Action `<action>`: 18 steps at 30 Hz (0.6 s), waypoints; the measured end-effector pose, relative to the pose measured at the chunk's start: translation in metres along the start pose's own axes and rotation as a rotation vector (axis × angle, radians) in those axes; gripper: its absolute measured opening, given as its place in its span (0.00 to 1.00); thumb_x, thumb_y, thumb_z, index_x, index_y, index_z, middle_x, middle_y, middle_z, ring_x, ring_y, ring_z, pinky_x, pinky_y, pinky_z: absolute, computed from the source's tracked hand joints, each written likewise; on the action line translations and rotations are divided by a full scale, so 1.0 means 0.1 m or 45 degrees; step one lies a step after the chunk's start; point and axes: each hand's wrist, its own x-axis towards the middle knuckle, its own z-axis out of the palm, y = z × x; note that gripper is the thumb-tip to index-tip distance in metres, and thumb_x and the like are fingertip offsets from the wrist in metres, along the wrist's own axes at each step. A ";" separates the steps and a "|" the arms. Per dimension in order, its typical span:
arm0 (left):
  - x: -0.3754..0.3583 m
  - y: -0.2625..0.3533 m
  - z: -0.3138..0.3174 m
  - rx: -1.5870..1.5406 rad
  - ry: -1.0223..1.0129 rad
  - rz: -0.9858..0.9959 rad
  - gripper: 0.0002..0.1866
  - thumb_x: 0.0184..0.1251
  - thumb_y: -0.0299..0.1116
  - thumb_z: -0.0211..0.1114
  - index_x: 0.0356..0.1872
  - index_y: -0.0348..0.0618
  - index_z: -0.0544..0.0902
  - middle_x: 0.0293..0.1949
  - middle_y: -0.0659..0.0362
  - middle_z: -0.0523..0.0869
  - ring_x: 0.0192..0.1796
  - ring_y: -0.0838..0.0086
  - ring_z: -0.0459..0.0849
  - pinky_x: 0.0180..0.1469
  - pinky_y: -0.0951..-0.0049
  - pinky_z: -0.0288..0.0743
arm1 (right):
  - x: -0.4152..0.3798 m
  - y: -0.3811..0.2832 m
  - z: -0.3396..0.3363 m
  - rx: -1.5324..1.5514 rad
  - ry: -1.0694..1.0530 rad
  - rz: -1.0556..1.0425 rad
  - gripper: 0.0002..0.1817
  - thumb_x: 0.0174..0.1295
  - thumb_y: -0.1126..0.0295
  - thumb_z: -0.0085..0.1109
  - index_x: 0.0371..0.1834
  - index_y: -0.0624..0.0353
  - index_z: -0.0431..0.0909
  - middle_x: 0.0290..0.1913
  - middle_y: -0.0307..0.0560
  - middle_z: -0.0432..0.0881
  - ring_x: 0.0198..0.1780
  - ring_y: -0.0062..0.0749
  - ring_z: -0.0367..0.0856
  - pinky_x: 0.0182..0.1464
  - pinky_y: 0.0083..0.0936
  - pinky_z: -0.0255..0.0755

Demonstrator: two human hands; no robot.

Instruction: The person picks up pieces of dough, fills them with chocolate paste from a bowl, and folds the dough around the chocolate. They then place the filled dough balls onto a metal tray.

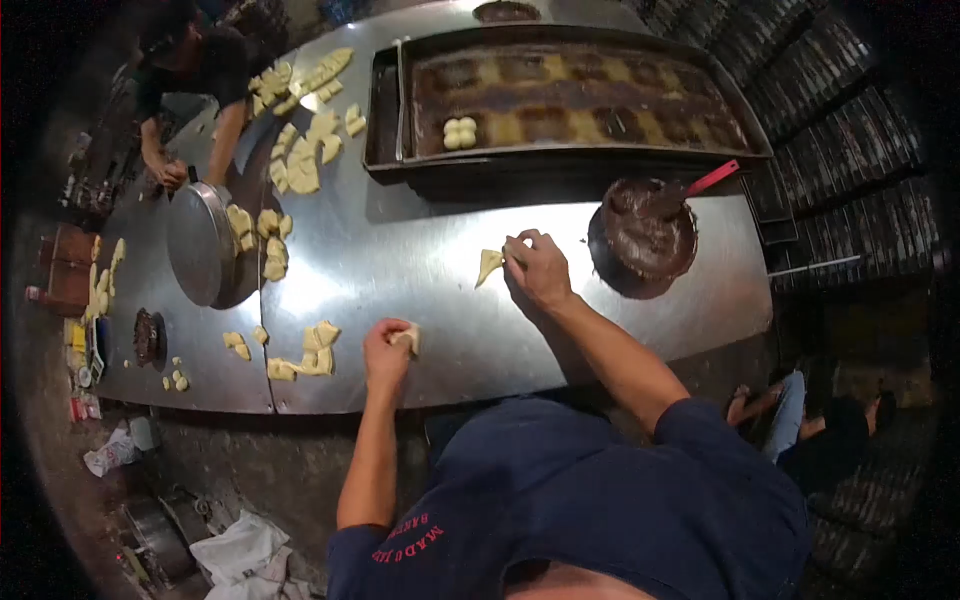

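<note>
My left hand [385, 355] is closed around a small piece of pale dough [411, 339], above the near edge of the metal table. Farther right, my right hand [541, 268] has its fingers bent together at the end of a flat, pointed piece of dough [489, 265]. Something dark shows by those fingertips; what they pinch is partly hidden. To the right of this hand stands a bowl of dark brown paste [645, 232], with a red-handled spatula [712, 178] stuck in it. Left of my left hand lie several cut dough pieces [312, 355].
A large greased tray [590, 150] at the back holds a cluster of dough balls [460, 133]. More dough pieces [305, 160] lie back left, near a round metal pan [200, 245]. Another person [195, 85] stands at the far left. Stacked dark trays [830, 140] fill the right side.
</note>
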 end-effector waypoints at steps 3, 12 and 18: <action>-0.19 0.61 0.29 -0.402 -0.234 -0.088 0.09 0.57 0.19 0.60 0.39 0.37 0.82 0.32 0.58 0.85 0.31 0.76 0.82 0.36 0.75 0.76 | 0.08 -0.13 -0.16 -0.104 0.147 -0.083 0.20 0.60 0.57 0.66 0.50 0.56 0.84 0.56 0.61 0.77 0.53 0.55 0.79 0.52 0.44 0.74; -0.05 0.27 0.44 -0.311 -0.478 -0.085 0.06 0.58 0.26 0.60 0.29 0.39 0.86 0.33 0.58 0.85 0.30 0.75 0.81 0.33 0.73 0.73 | 0.19 -1.08 -1.58 0.682 0.350 0.004 0.10 0.61 0.70 0.66 0.24 0.61 0.80 0.21 0.49 0.78 0.20 0.33 0.76 0.24 0.27 0.68; -0.31 -0.16 0.34 0.866 0.276 1.038 0.12 0.58 0.32 0.68 0.41 0.38 0.84 0.46 0.46 0.81 0.49 0.48 0.79 0.52 0.55 0.73 | 0.48 -1.41 -1.42 1.021 0.437 -0.538 0.14 0.56 0.73 0.66 0.46 0.62 0.82 0.50 0.53 0.81 0.38 0.37 0.82 0.38 0.27 0.76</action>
